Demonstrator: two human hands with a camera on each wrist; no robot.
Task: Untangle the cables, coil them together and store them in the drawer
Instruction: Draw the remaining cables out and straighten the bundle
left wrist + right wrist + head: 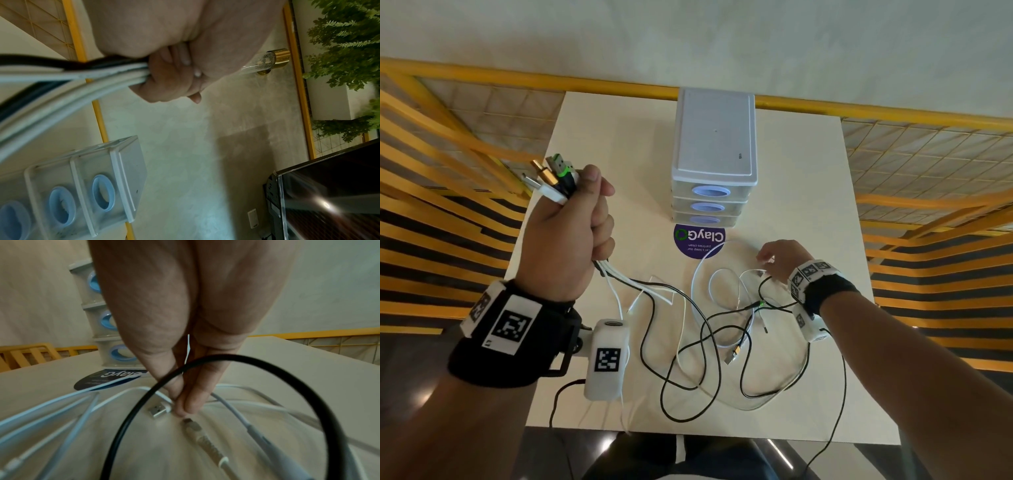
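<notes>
My left hand is raised over the table's left side and grips a bundle of black and white cables. Their plugs stick out above the fist. The loose lengths lie tangled on the table. My right hand reaches down at the right, where thumb and finger pinch a white cable just behind its USB plug. A black cable loop arches in front of that hand. The grey three-drawer unit stands at the back middle with all its drawers closed.
A round purple sticker lies on the cream table just in front of the drawers. Some cable hangs over the near edge. Yellow railings run along both sides and the back.
</notes>
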